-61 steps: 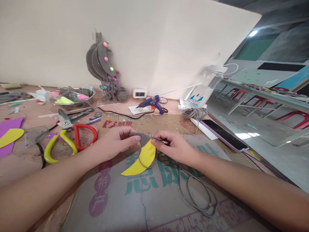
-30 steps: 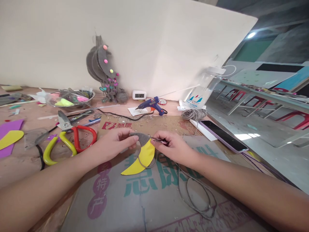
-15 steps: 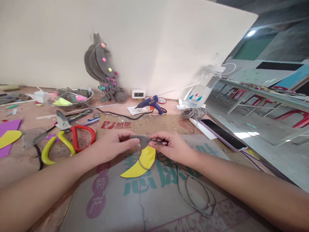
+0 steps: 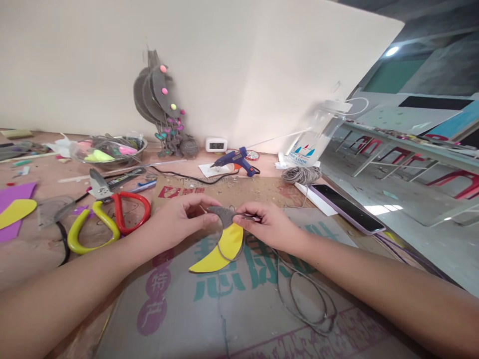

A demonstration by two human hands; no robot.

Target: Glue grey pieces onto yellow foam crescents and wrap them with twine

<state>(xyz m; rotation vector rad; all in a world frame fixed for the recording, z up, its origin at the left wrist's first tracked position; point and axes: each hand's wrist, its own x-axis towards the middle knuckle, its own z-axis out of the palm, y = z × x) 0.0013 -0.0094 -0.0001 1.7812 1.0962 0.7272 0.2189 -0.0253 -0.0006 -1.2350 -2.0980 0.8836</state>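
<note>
A yellow crescent-shaped piece [image 4: 220,251] lies over the cardboard, its upper end wrapped in grey cord [image 4: 226,218]. My left hand [image 4: 189,217] pinches the wrapped end from the left between thumb and fingers. At the opposite edge, my right hand [image 4: 265,224] is closed with thumb and forefinger on the cord where it meets the yellow piece. Something small and dark shows between the right fingers, too little of it to name. A loose loop of cord hangs across the yellow face, and more cord [image 4: 309,299] trails in loops below my right hand.
Scissors with red and yellow handles [image 4: 132,230] lie left. Behind are a blue glue gun [image 4: 236,158], a small clock [image 4: 216,145], a cord ball [image 4: 301,175] and a bottle [image 4: 312,137]. A phone [image 4: 347,208] lies right. A grey hanging ornament [image 4: 153,94] stands against the white board.
The view has shifted slightly, so everything sits a little further right. Both hands keep their hold, and the wrapped end shows a bit more between them.
</note>
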